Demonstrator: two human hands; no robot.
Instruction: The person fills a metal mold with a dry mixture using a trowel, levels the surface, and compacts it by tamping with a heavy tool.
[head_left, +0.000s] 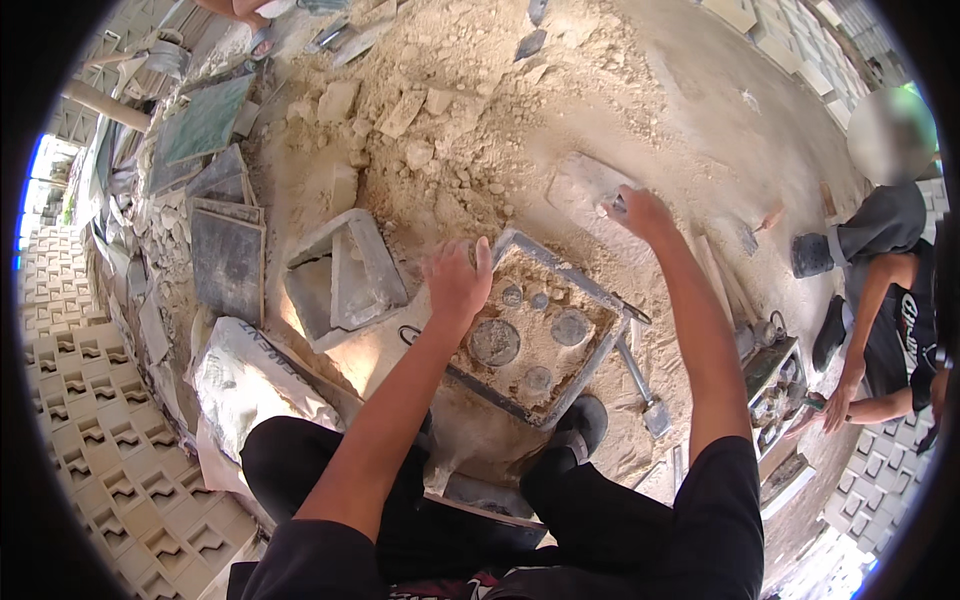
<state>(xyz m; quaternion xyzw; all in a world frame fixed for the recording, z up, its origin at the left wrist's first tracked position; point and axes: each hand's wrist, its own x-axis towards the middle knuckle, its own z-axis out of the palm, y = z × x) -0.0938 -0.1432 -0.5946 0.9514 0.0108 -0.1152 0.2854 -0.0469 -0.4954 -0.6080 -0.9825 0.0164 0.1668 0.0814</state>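
Between my feet lies a square metal moulding frame (478, 388) packed with sand, with several round grey discs (494, 342) of different sizes set in it. My left hand (456, 278) is closed just above the frame's far left corner, its thumb raised. A bit of something greyish shows between thumb and fingers, too small to name. Farther out to the right, my right hand (643, 213) grips a small dark grey metal piece (619, 204). It is over the edge of a flat, sand-dusted board (590, 186) on the ground.
A sand heap (420, 130) spreads beyond the frame. To the left are another empty metal frame (372, 268), dark plates (228, 262) and a white sack (250, 375). A small trowel-like tool (655, 415) lies right of the frame. Another person (885, 290) works at a second mould (775, 395).
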